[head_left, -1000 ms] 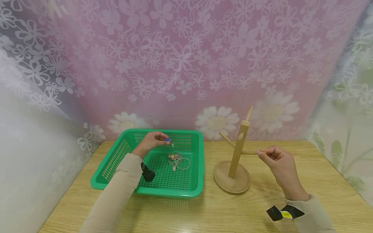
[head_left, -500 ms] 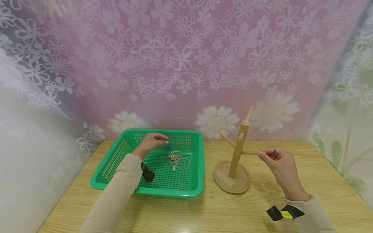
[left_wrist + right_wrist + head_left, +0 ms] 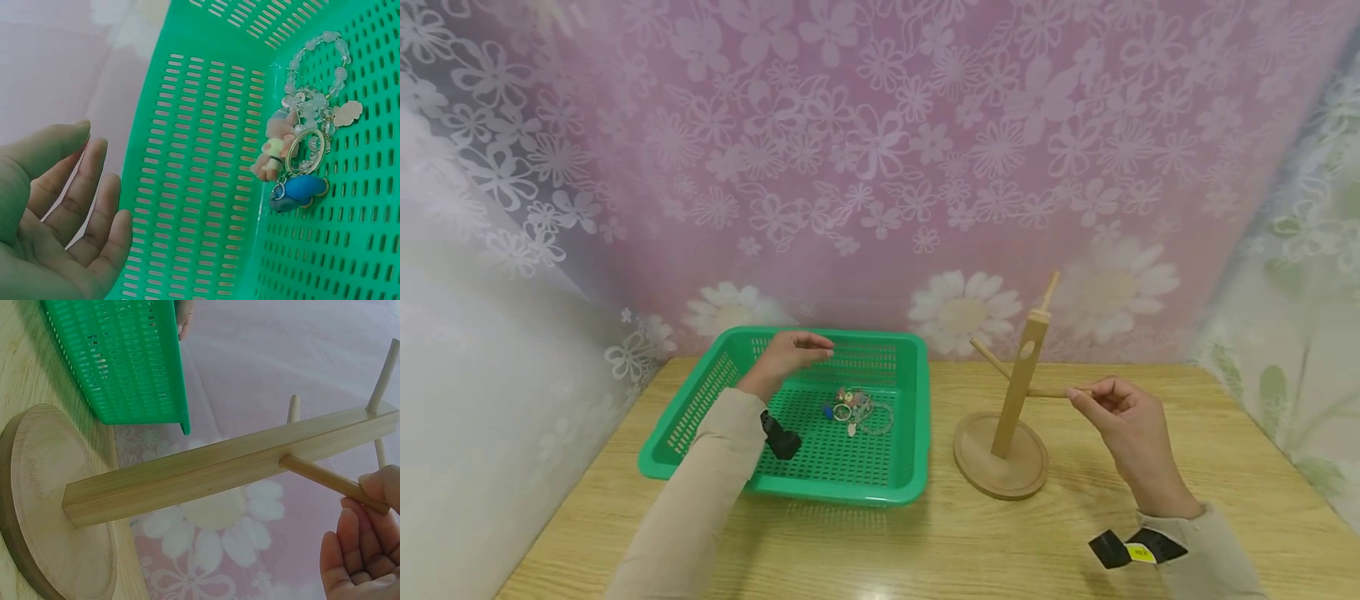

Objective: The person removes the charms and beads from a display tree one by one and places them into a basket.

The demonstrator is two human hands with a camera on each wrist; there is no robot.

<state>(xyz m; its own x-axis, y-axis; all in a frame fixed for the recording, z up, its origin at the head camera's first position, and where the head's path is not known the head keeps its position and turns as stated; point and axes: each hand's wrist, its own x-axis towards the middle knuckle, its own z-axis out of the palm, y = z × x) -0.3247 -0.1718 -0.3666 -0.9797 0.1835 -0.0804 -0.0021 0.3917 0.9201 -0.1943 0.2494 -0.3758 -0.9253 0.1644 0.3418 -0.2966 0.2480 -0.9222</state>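
Note:
My left hand (image 3: 786,360) hovers over the green plastic basket (image 3: 838,498), holding nothing, with its thumb and fingers apart in the left wrist view. Below it on the basket floor lies a keychain with a blue charm (image 3: 307,186) and a gold-coloured ring (image 3: 320,164). Against that keychain rest a small figure charm (image 3: 274,156) in pink and yellow and a clear beaded bracelet (image 3: 341,74). My right hand (image 3: 1126,429) pinches the end of a peg (image 3: 334,480) on a wooden stand (image 3: 181,481). The stand has a square post and a round base.
The stand's round base (image 3: 981,467) sits on the wooden table (image 3: 970,550), to the right of the basket. Other pegs stick out from the post, including a left peg (image 3: 989,357). A flowered curtain (image 3: 880,167) hangs behind the table.
My left hand has let go of the blue keychain, which dropped from its fingertips to the basket floor beside the other trinkets. My right hand has stayed on the peg.

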